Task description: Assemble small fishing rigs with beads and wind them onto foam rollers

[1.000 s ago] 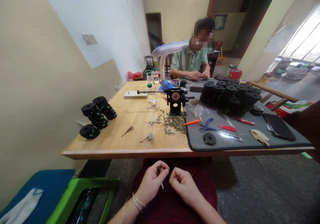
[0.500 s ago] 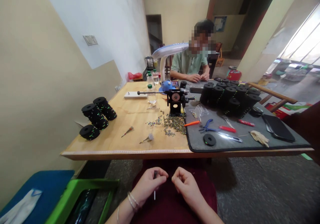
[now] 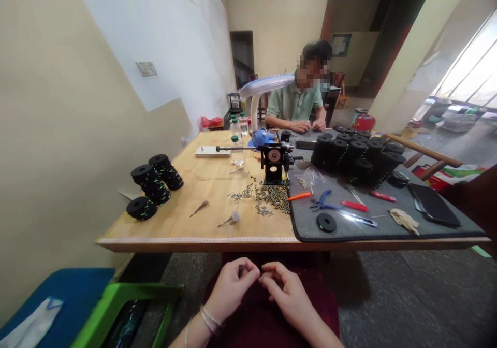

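Observation:
My left hand (image 3: 237, 285), with bracelets at the wrist, is over my lap below the table's front edge. Its thumb and index finger are pinched together, and a small dark bit shows within the curled fingers. Close beside it, my right hand (image 3: 286, 289) points its thumb and bent fingers at the left fingertips, nearly touching them. Whatever is between the fingertips is too small to make out. On the table ahead lie two thin-handled pieces with brushy ends, one orange-tipped (image 3: 199, 208) and one greyish (image 3: 230, 218), and a pile of tiny parts (image 3: 274, 197).
A black winding machine (image 3: 273, 161) stands behind the pile, near a lamp (image 3: 256, 97). Black spools stand left (image 3: 157, 182) and right (image 3: 359, 156). Pliers (image 3: 324, 200), a cutter (image 3: 359, 218) and a single spool (image 3: 326, 222) lie on the grey mat (image 3: 388, 229). A person (image 3: 297, 102) sits opposite.
My right fingers have straightened a little and come closer to the left fingertips. The thin white stick below my left hand no longer shows. The view has tilted up slightly.

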A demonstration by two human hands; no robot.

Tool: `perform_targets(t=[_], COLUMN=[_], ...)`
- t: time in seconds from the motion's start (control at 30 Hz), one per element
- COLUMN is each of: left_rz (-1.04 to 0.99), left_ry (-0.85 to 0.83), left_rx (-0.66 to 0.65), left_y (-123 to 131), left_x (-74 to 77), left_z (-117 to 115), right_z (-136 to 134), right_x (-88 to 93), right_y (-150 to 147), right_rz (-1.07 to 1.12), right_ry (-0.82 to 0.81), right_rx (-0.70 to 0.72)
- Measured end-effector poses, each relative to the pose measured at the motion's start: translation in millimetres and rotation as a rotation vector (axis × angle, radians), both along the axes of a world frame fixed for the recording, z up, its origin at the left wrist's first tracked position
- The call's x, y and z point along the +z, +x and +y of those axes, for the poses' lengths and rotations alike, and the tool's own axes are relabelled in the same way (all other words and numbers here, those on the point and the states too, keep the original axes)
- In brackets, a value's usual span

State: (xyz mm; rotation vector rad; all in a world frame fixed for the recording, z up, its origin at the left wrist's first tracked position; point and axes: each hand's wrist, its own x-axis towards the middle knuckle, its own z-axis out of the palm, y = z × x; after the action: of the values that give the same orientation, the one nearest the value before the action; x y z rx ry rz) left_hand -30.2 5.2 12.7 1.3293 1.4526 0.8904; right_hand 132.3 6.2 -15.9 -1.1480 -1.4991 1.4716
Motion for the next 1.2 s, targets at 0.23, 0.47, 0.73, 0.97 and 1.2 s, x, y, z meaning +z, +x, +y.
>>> perform_targets(t=[0.23,0.47,0.73,0.97,1.2], left_rz=[0.222,0.381,0.885,1.008,1.09], left_ry=[0.191,0.28,0.372,0.328,0.295], left_rx=[-0.09,-0.101,0.112,0.087,0.013], left_y=[3,-11,-81,-95,-98], left_x=[10.5,22.1,39.5,31.9,27.9], left_z=[-6,2,61,85,91], right_z=[3,5,9,-1,-11], right_x=[8.4,-7.2,-5.2,2.8,7.8], right_y=[-11,-13,-8,-8,-7], right_rz=[0.133,0.008,0.205,0.225,0.069], right_ry=[-0.078,0.008,-0.242,-0.174,-0.011], right_rx=[0.049,0.072,-0.05,-0.085,-0.107])
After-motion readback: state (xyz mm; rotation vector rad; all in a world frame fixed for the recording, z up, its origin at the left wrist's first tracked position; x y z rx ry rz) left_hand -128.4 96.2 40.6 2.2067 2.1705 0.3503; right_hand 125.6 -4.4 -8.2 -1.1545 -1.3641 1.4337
